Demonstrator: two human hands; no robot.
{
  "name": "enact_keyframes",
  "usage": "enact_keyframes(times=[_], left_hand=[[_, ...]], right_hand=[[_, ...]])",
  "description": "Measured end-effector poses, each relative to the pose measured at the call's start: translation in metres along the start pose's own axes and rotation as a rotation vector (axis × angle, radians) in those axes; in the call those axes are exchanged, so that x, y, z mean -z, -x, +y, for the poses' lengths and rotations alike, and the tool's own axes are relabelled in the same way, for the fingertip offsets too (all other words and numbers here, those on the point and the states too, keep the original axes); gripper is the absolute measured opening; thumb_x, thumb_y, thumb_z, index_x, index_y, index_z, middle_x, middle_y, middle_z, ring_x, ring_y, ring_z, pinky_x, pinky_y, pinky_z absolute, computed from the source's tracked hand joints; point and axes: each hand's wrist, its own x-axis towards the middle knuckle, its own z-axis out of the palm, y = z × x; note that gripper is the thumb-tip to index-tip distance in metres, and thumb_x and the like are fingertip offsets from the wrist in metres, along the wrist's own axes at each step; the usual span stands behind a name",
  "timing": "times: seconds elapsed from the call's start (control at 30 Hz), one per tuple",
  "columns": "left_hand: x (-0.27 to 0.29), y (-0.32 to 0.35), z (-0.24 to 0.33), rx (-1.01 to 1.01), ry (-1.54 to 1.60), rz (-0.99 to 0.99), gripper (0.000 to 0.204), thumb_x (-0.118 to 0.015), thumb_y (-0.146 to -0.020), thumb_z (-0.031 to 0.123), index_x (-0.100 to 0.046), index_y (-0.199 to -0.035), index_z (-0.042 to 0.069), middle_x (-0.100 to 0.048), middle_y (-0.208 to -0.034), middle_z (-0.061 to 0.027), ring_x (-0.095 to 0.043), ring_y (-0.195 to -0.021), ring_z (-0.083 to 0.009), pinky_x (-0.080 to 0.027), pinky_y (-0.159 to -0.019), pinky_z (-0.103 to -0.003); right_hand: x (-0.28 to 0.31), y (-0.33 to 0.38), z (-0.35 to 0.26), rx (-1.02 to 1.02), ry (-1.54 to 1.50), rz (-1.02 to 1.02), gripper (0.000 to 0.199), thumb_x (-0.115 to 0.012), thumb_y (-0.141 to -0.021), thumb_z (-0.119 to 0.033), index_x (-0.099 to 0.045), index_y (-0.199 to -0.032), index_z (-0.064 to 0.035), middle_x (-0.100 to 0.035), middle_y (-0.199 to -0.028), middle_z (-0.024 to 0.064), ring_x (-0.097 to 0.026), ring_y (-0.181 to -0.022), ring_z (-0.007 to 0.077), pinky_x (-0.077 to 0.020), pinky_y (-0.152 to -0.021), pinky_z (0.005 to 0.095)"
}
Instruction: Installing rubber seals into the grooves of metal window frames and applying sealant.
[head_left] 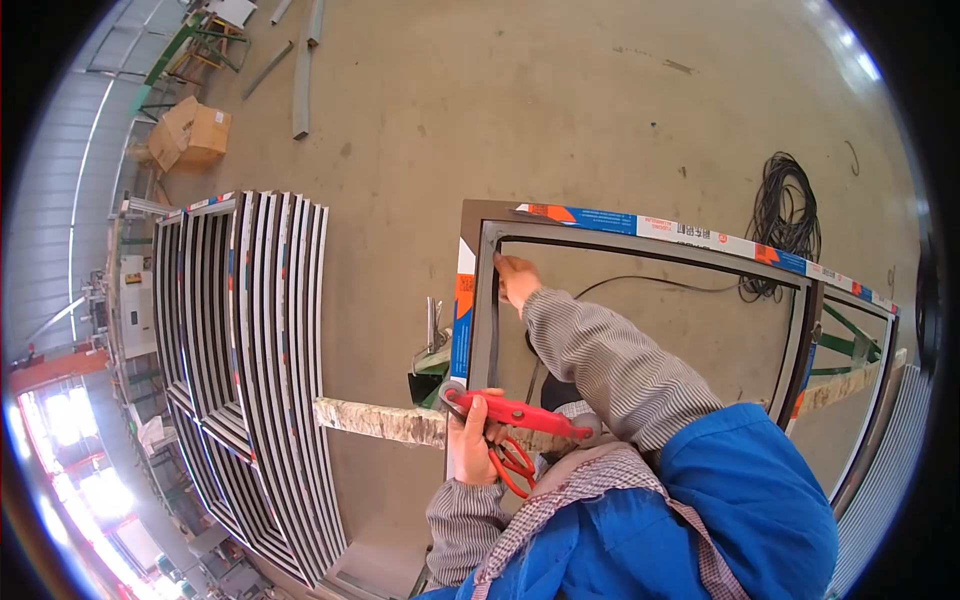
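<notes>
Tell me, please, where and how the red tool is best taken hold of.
Probably by the middle of the red tool, from above: its long body offers a slim stretch between the rounded grey ends, while orange loops crowd its near side.

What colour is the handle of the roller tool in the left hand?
The roller tool's handle is red; head view.

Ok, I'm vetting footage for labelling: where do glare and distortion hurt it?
Head view, lower left: bright windows wash out; head view, right: the metal frame bows along its top; head view, rim: picture goes black; head view, centre: the red tool looks fairly sharp.
</notes>
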Motion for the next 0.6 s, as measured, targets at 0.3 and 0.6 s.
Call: enact_keyframes(times=[0.3, 0.6], left_hand=[[-0.001, 0.001, 0.003, -0.017, -0.035, 0.003, 0.026, -0.051, -0.090, 0.024, -0.056, -0.095, -0.001, -0.043, -0.060, 0.0028, -0.033, -0.049, -0.0041, -0.029, -0.044, -0.020], [-0.001, 0.001, 0.001, -0.025, -0.036, -0.019, 0.025, -0.051, -0.090, 0.023, -0.057, -0.094, -0.001, -0.045, -0.061, 0.0026, -0.034, -0.049, -0.0038, -0.029, -0.044, -0.020]], right_hand=[[-0.011, -0.005, -0.020, 0.135, 0.214, 0.164, 0.045, -0.039, -0.089, -0.036, -0.061, -0.085, 0.0022, -0.060, -0.085, 0.0244, -0.056, -0.087, 0.0401, -0.0415, -0.078, 0.0438], [-0.005, -0.024, 0.003, 0.126, 0.041, 0.070, 0.040, -0.042, -0.091, -0.029, -0.059, -0.084, 0.0064, -0.061, -0.076, 0.0208, -0.058, -0.068, 0.0315, -0.0450, -0.068, 0.0380]])
